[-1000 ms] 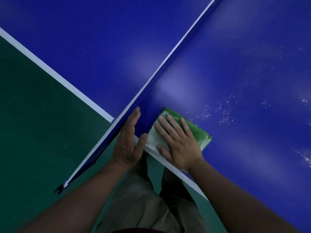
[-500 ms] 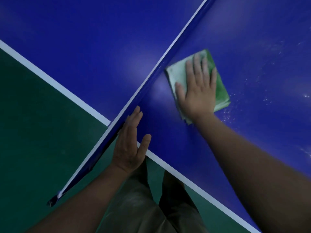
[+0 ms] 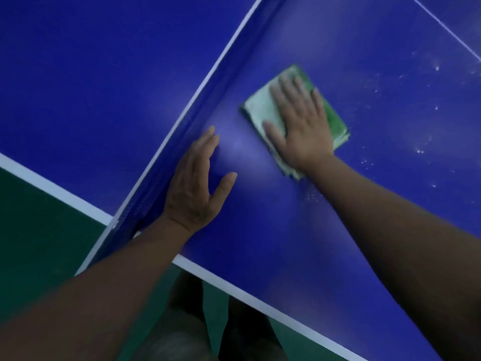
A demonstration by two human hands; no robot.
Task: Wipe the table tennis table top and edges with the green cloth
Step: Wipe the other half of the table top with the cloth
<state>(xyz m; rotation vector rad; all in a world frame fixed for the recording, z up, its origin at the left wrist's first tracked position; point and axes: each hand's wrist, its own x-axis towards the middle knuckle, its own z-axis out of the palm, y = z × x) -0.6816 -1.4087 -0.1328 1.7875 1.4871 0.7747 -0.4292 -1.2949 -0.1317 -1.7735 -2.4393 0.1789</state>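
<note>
Down nearest, the person's trousers (image 3: 182,324) are showing below the bench's (image 3: 260,230) white-edged near side. Further in, the left hand (image 3: 192,183) is lying flat and open on the blue top, fingers straight, alongside a raised blue ridge (image 3: 216,100). Just beyond, to the right, the right hand (image 3: 299,126) is pressing the folded green cloth (image 3: 334,118) down with straight, spread fingers. White specks (image 3: 419,151) are dotting the far right.

The table top (image 3: 338,230) is deep blue with a white border line (image 3: 260,299). The cloth (image 3: 334,121) is green, one side paler. The floor (image 3: 39,230) is dark green.
</note>
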